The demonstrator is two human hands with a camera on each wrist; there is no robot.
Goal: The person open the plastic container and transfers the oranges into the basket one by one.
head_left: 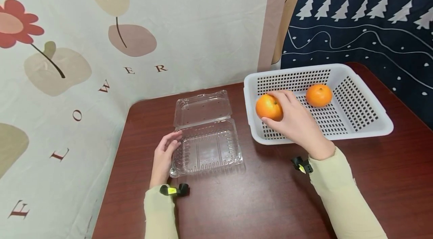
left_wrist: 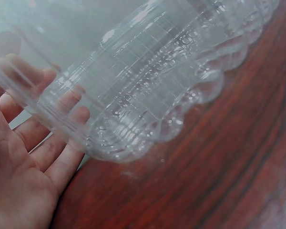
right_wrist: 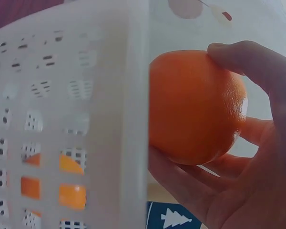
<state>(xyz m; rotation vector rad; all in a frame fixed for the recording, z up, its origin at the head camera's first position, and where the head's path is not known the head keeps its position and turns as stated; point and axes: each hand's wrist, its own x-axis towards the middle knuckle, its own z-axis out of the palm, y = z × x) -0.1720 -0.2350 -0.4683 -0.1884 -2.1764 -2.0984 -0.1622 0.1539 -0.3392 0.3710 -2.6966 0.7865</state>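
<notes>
My right hand (head_left: 297,122) grips an orange (head_left: 269,107) over the left end of a white plastic basket (head_left: 368,133). In the right wrist view, thumb and fingers curve round that fruit, and the basket's rim hides part of it. A second orange (head_left: 318,95) lies in the basket, towards the back. At the left, my left hand (head_left: 165,152) holds the left edge of a clear plastic clamshell box (head_left: 206,148). Its lid (head_left: 203,110) lies folded back behind the base. Fingers (left_wrist: 62,162) show at the box's wall, partly seen through the plastic.
Everything stands on a dark red wooden table (head_left: 253,197). Behind it hangs a pale cloth (head_left: 203,24) with flowers and letters. A navy cloth (head_left: 358,40) with white trees hangs behind the basket. Each wrist wears a black band with a small camera.
</notes>
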